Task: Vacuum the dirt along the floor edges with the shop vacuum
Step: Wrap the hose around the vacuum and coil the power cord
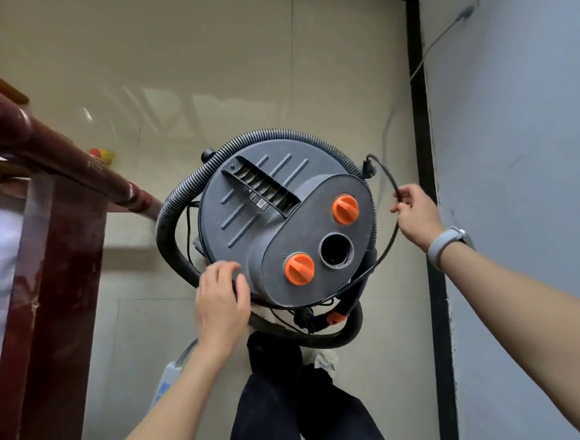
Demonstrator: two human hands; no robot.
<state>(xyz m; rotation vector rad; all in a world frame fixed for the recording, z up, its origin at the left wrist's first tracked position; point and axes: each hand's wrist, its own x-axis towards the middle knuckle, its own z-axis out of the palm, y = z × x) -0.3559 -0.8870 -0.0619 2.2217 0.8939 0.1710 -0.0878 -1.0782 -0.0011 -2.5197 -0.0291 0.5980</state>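
The grey shop vacuum stands on the tiled floor right in front of my legs, seen from above, with two orange knobs and an open round port on its lid. Its black ribbed hose is coiled around the body. My right hand pinches the black power cord at the vacuum's right side, the cord looping up to its plug and down under the vacuum. My left hand rests with loosely bent fingers on the lid's near left edge.
A dark red wooden handrail and post run along the left. A pale wall with a black skirting strip bounds the floor on the right. A white power strip lies on the floor beneath my left forearm.
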